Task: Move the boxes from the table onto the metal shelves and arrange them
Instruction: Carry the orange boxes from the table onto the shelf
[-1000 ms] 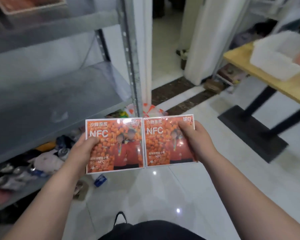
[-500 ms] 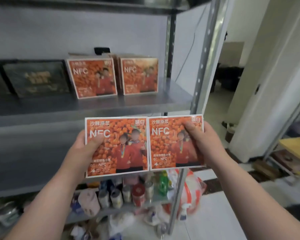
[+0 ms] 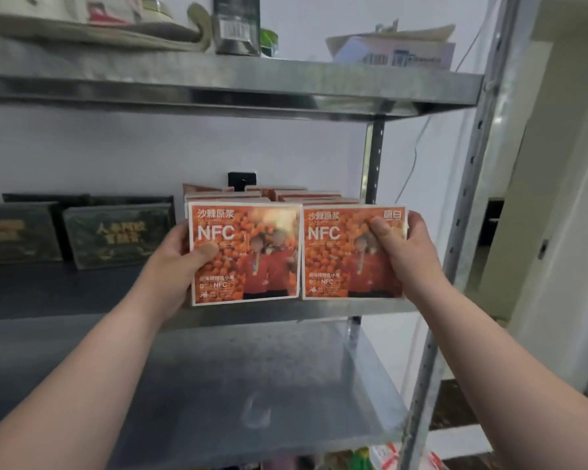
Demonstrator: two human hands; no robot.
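Two orange boxes stand side by side at the front of the middle shelf (image 3: 48,290). The left hand (image 3: 180,262) grips the left box (image 3: 245,254), the right hand (image 3: 404,252) the right box (image 3: 352,252). An uneven push could likely topple the stacked boxes (image 3: 286,195) behind.

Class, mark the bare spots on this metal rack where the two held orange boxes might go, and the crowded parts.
Free: the middle shelf's front strip, before the dark green boxes, left of the left hand; the grey metal lower shelf, bare where seen. Crowded: the cluttered top shelf, and the middle shelf's right back, packed with orange boxes.
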